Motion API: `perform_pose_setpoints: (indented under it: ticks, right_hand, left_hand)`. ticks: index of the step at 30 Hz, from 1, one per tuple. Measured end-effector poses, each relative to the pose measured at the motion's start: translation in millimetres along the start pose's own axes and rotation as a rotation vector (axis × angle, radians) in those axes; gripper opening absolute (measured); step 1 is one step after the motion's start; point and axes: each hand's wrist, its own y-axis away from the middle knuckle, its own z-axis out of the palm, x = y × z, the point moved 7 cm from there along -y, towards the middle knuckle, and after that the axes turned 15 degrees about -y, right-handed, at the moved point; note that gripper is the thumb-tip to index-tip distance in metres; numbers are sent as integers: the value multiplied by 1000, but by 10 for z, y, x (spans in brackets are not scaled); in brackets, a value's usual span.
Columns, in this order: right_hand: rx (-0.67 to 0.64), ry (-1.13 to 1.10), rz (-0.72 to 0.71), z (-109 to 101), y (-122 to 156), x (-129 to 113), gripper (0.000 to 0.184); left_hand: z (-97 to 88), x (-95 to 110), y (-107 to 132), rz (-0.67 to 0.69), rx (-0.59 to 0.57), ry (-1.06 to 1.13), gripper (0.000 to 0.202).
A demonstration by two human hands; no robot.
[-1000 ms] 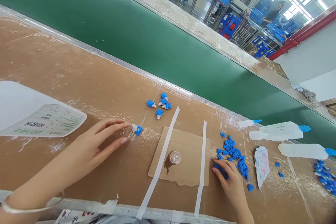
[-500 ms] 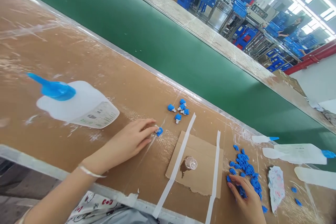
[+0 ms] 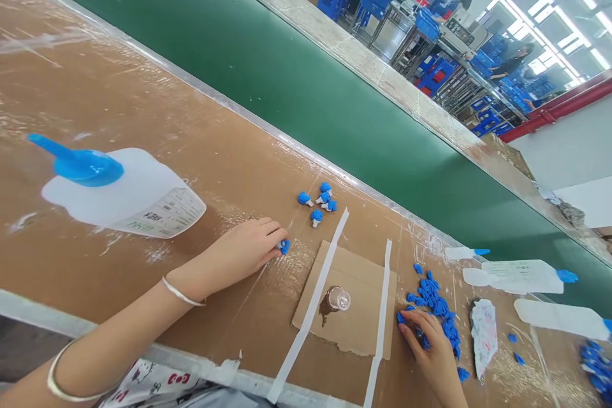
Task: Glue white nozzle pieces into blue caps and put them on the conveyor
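My left hand (image 3: 248, 250) rests on the brown table with its fingers curled round a small blue and white plastic piece (image 3: 284, 246). A little beyond it lies a cluster of several similar blue pieces (image 3: 317, 201). My right hand (image 3: 427, 336) lies fingers-down on the near edge of a pile of loose blue pieces (image 3: 435, 306), pinching among them; what it holds is hidden. Between the hands sits a cardboard square (image 3: 351, 306) taped down by two white strips, with a small clear cap (image 3: 340, 298) in a brown stain.
A large white squeeze bottle with a blue nozzle (image 3: 119, 190) lies at the left. Three more bottles (image 3: 519, 275) and a stained rag (image 3: 484, 331) lie at the right. A green conveyor belt (image 3: 287, 76) runs behind the table. A distant person stands among blue crates.
My left hand has closed its fingers over the small blue and white piece and drawn it slightly nearer. The view swung left, bringing the big bottle's nozzle into sight. My right hand stays at the pile.
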Motion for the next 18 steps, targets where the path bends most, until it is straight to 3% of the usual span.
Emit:
perform_pose_setpoints:
  ticks: [5,8,11,14,16,18]
  right_hand:
    - [-17,-25,-8,-7,-43,-103,39]
    - [-14,-47,-21,23,-40,-286,37]
    - [-30,-73,-64,169,-49,-671,28]
    - [-93,-54,-178,429,-135,-1178,17]
    - [-114,-13,-209,581,-229,-1403,19]
    - [-135,37,-185,690,-313,-1479,27]
  left_hand:
    - [20,-5,12,-36,-20,66,18]
    - [-11,63,59,-75,-14,156,15]
    - [51,193,141,-172,-56,601,7]
    - [231,426,235,-263,-208,1070,17]
    - [327,552,290,-312,-284,1216,28]
    - [388,613,331,-356,-311,1316,38]
